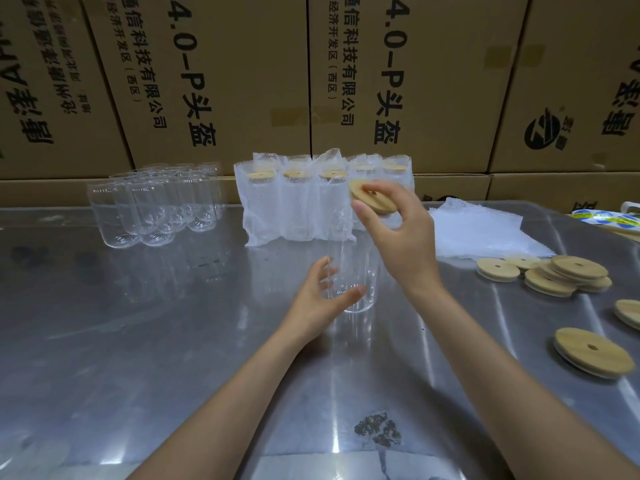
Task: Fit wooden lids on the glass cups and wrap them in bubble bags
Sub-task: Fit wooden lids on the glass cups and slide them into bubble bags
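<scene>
A clear glass cup [356, 271] stands upright on the metal table [173, 341] in the middle. My left hand [322, 299] curls around its lower part, fingers on the far side and thumb on the near side. My right hand [398, 230] holds a round wooden lid [369, 199] tilted above the cup's mouth. Several bare glass cups [156, 202] stand grouped at the back left. A row of lidded cups in bubble bags [311, 202] stands behind the hands.
Loose wooden lids [547, 271] lie at the right, with more lids [592, 353] nearer the right edge. A stack of flat bubble bags [485, 233] lies at the back right. Cardboard boxes [225, 81] wall off the back. A sticker roll [606, 218] sits far right.
</scene>
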Tool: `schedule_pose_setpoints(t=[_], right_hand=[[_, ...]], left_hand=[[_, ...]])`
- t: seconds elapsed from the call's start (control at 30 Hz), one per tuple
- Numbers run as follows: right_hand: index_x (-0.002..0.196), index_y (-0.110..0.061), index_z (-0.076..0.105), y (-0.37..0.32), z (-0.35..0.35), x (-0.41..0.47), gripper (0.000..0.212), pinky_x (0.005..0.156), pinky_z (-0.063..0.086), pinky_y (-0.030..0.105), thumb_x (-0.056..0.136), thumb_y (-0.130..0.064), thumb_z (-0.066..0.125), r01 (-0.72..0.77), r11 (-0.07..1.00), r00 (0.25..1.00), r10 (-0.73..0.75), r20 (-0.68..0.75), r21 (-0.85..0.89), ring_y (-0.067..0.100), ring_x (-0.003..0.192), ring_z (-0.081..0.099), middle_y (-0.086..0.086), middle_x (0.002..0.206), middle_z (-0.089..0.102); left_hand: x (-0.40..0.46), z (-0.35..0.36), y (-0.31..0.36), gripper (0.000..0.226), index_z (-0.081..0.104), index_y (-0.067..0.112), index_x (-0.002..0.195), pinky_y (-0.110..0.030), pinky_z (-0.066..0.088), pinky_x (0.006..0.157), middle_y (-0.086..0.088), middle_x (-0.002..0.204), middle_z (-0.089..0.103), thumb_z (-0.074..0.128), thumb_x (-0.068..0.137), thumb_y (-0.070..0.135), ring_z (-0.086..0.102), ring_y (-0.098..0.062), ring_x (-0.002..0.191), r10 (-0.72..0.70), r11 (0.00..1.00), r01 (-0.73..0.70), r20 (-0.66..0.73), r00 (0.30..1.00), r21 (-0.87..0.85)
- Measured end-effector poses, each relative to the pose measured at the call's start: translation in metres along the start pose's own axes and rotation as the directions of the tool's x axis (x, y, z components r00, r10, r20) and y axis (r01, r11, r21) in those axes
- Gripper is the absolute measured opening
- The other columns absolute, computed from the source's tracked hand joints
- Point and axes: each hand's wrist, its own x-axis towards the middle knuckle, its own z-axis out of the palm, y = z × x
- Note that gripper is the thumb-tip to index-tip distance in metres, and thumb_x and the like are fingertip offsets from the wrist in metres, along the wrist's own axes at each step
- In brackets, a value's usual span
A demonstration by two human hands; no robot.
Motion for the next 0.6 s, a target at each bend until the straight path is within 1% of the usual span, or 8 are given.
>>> schedule_pose_setpoints(t=[0.1, 0.17, 0.2, 0.27, 0.37, 0.47, 0.53, 0.6], right_hand=[[0.106, -0.026, 0.068, 0.002, 0.01, 0.004, 0.02, 0.084, 0.039, 0.005, 0.087, -0.03, 0.07, 0.017, 0.998, 0.996, -0.011, 0.09, -0.062, -0.013, 0.098, 0.053, -0.016, 0.106, 0.061], [0.107, -0.025, 0.069, 0.006, 0.013, 0.003, 0.019, 0.082, 0.036, 0.001, 0.089, -0.03, 0.068, 0.006, 0.995, 0.991, 0.007, 0.136, -0.096, -0.021, 0.096, 0.049, -0.021, 0.104, 0.057], [0.108, -0.025, 0.069, 0.008, 0.013, 0.002, 0.019, 0.082, 0.036, 0.0, 0.09, -0.031, 0.066, 0.003, 0.994, 0.988, 0.014, 0.154, -0.11, -0.021, 0.096, 0.049, -0.019, 0.106, 0.057], [0.11, -0.025, 0.068, 0.01, 0.012, 0.0, 0.02, 0.084, 0.038, 0.004, 0.091, -0.03, 0.065, 0.012, 0.992, 0.986, 0.01, 0.169, -0.129, -0.016, 0.097, 0.051, -0.016, 0.109, 0.059], [0.111, -0.024, 0.066, 0.008, 0.009, -0.001, 0.022, 0.089, 0.042, 0.017, 0.09, -0.03, 0.065, 0.055, 0.98, 0.982, -0.018, 0.189, -0.194, 0.002, 0.104, 0.055, -0.012, 0.112, 0.061], [0.115, -0.022, 0.064, 0.006, 0.004, 0.002, 0.031, 0.1, 0.038, 0.029, 0.087, -0.035, 0.067, 0.138, 0.932, 0.965, -0.05, 0.259, -0.335, 0.017, 0.119, 0.047, -0.009, 0.115, 0.062], [0.116, -0.022, 0.063, 0.006, 0.001, 0.003, 0.037, 0.102, 0.038, 0.036, 0.084, -0.04, 0.069, 0.178, 0.902, 0.954, -0.061, 0.292, -0.393, 0.021, 0.125, 0.042, -0.009, 0.117, 0.061], [0.116, -0.024, 0.062, 0.006, 0.0, 0.002, 0.039, 0.101, 0.04, 0.04, 0.083, -0.043, 0.069, 0.196, 0.885, 0.949, -0.064, 0.308, -0.421, 0.02, 0.126, 0.042, -0.009, 0.117, 0.06]], left_hand=[[-0.001, 0.0, 0.001, 0.074, 0.036, 0.026, 0.14, -0.014, 0.04, 0.083, 0.008, 0.13, 0.048, 0.078, 0.078, 0.031, 0.049, -0.01, 0.116, 0.006, 1.0, -0.007, 0.003, 1.0, 0.01], [0.0, 0.0, 0.001, 0.073, 0.037, 0.027, 0.139, -0.016, 0.04, 0.085, 0.007, 0.131, 0.049, 0.078, 0.078, 0.031, 0.049, -0.01, 0.116, 0.007, 1.0, -0.007, -0.001, 1.0, 0.009], [0.0, 0.0, 0.001, 0.072, 0.038, 0.026, 0.139, -0.017, 0.041, 0.087, 0.007, 0.132, 0.049, 0.077, 0.078, 0.031, 0.049, -0.011, 0.117, 0.007, 1.0, -0.007, 0.001, 1.0, 0.01], [0.0, 0.0, 0.002, 0.073, 0.038, 0.025, 0.139, -0.021, 0.041, 0.091, 0.006, 0.133, 0.049, 0.077, 0.079, 0.032, 0.049, -0.012, 0.119, 0.008, 1.0, -0.008, 0.006, 1.0, 0.01], [-0.001, 0.0, 0.001, 0.073, 0.038, 0.024, 0.139, -0.023, 0.042, 0.093, 0.006, 0.133, 0.05, 0.077, 0.078, 0.032, 0.049, -0.013, 0.119, 0.011, 1.0, -0.011, 0.003, 1.0, 0.005], [-0.001, 0.001, 0.001, 0.073, 0.038, 0.025, 0.139, -0.022, 0.042, 0.09, 0.006, 0.134, 0.049, 0.077, 0.078, 0.033, 0.05, -0.013, 0.118, 0.013, 1.0, -0.013, 0.005, 1.0, 0.004], [-0.001, 0.001, 0.0, 0.074, 0.037, 0.025, 0.139, -0.021, 0.041, 0.09, 0.006, 0.135, 0.049, 0.077, 0.078, 0.034, 0.05, -0.013, 0.118, 0.015, 1.0, -0.015, 0.01, 1.0, 0.006], [-0.001, 0.0, 0.0, 0.074, 0.037, 0.025, 0.139, -0.021, 0.041, 0.089, 0.006, 0.135, 0.049, 0.077, 0.078, 0.034, 0.05, -0.011, 0.118, 0.015, 1.0, -0.015, 0.011, 1.0, 0.009]])
